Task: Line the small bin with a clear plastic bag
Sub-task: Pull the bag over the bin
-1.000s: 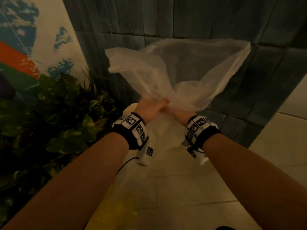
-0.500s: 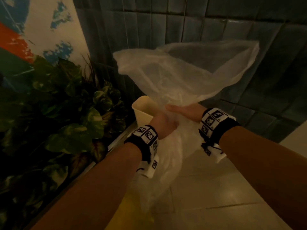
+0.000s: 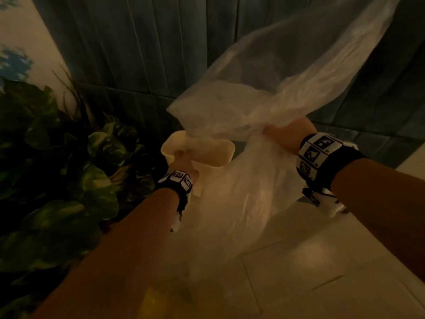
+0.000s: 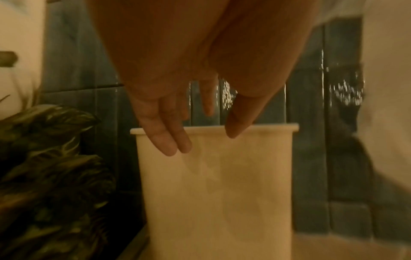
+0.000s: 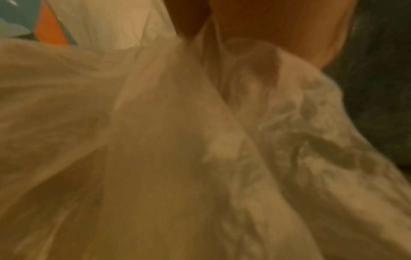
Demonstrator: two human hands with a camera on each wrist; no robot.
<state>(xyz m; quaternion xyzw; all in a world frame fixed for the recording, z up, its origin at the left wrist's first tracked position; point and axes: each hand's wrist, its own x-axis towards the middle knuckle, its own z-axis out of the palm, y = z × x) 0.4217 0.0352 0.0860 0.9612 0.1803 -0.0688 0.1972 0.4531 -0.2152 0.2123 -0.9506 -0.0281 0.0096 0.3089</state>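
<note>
A small cream bin (image 3: 213,155) stands on the floor against the dark tiled wall. My left hand (image 3: 184,161) is at its near rim. In the left wrist view the left hand (image 4: 200,140) is open, with straight fingers (image 4: 166,142) and thumb spread over the rim of the bin (image 4: 213,184); I cannot tell whether they touch it. To the right of the bin and above it, my right hand (image 3: 285,134) grips a bunched part of the clear plastic bag (image 3: 287,72). The bag billows up to the right and hangs down to the floor. The bag (image 5: 200,149) fills the right wrist view.
A leafy green plant (image 3: 57,180) crowds the bin's left side. Dark blue-green tiles (image 3: 138,54) form the wall behind it. Pale floor tiles (image 3: 322,261) spread out to the right and toward me. A yellow patch (image 3: 165,302) shows on the floor near my left forearm.
My left hand has let go of the bag and dropped to the bin's rim. My right hand has carried the bag to the right, and the bag has billowed higher.
</note>
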